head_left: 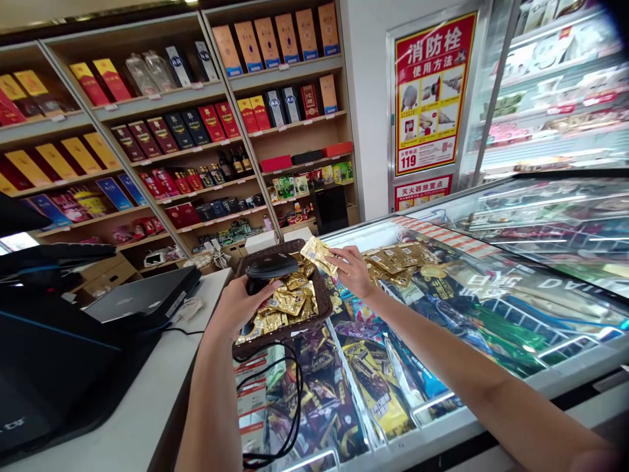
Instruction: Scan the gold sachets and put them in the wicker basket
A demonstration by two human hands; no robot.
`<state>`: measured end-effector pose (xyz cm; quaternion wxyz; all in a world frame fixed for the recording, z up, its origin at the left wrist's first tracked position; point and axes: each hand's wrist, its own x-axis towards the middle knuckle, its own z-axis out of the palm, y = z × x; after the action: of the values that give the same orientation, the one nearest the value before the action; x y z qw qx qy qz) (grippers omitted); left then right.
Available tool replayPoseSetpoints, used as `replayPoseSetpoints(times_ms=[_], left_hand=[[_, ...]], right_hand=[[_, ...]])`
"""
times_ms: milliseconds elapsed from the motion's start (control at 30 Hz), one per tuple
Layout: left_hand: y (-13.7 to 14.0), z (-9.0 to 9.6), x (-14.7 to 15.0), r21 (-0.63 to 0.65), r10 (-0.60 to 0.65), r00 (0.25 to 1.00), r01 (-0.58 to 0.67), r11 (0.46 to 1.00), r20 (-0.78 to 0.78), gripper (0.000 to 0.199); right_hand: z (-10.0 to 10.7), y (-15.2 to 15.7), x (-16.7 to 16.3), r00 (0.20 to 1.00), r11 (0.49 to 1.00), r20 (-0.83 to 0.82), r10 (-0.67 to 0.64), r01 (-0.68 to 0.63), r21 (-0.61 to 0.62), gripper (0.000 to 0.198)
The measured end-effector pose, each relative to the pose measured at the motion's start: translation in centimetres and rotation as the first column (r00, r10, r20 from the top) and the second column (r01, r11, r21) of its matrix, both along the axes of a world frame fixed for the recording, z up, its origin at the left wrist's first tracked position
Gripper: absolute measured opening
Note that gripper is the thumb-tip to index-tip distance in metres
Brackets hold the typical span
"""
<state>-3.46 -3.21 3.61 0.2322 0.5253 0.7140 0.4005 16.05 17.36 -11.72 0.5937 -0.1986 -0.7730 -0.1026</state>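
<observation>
My left hand (242,303) is closed round the handle of a black barcode scanner (272,264), whose head points right over a brown wicker basket (323,298). Gold foil packets (289,303) fill the basket. Between the thumb and fingers of my right hand (354,269) is a single gold packet (318,254), raised over the basket's far right corner, in front of the scanner. Several more gold packets (393,259) lie in a pile on the freezer's glass top, just right of that hand.
Beneath the basket is a glass-topped freezer (393,439) with wrapped ice creams inside. A black cable (299,393) loops down its near side. At left, a white counter (142,393) bears a black checkout machine (49,354). Shelves of boxed goods (196,128) line the back wall.
</observation>
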Motion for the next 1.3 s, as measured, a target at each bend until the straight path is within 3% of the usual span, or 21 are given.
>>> replayPoseSetpoints(times_ms=[133,400,667,833,933,1067,1167,1233,1300], left_hand=[[0.7,-0.8,-0.1,-0.018,-0.01,1.0,0.01,1.0,-0.024,0.045],[0.8,-0.7,0.5,-0.039,0.032,0.995,-0.036,0.999,-0.096,0.046],[0.8,-0.5,0.7,-0.02,0.052,0.988,-0.056,0.998,-0.144,0.044],[1.0,-0.7,0.2,-0.025,0.036,0.991,-0.039,0.999,-0.125,0.046],[0.8,-0.3,0.0,-0.028,0.036,0.993,-0.04,0.999,-0.116,0.049],[0.3,0.3,-0.3,-0.028,0.021,0.996,-0.024,0.999,-0.082,0.049],[0.0,0.2,-1.2,-0.045,0.05,0.995,-0.054,0.997,-0.089,0.049],[0.0,-0.1,-2.1,-0.047,0.063,0.993,-0.068,0.997,-0.097,0.05],[0.0,-0.5,-3.1,-0.031,0.078,0.991,-0.082,0.996,-0.11,0.052]], right_hand=[[0.1,0.0,0.4,0.999,0.996,-0.03,-0.014,0.016,0.09,0.045],[0.0,-0.1,0.5,0.998,0.994,-0.009,-0.065,0.066,0.088,0.046],[-0.1,-0.4,0.7,0.985,0.977,0.144,-0.099,0.124,-0.172,0.044],[0.5,-0.3,0.8,0.969,0.947,0.185,-0.164,0.208,-0.246,0.043],[1.0,0.7,1.7,0.933,0.896,0.264,-0.244,0.321,-0.307,0.036],[1.1,2.7,4.4,0.84,0.741,0.425,-0.338,0.516,-0.43,0.029],[0.5,3.7,6.3,0.766,0.647,0.538,-0.353,0.615,-0.451,0.023],[0.0,3.8,7.0,0.736,0.631,0.584,-0.343,0.641,-0.436,0.019],[-0.1,3.5,7.0,0.731,0.651,0.596,-0.333,0.636,-0.415,0.017]])
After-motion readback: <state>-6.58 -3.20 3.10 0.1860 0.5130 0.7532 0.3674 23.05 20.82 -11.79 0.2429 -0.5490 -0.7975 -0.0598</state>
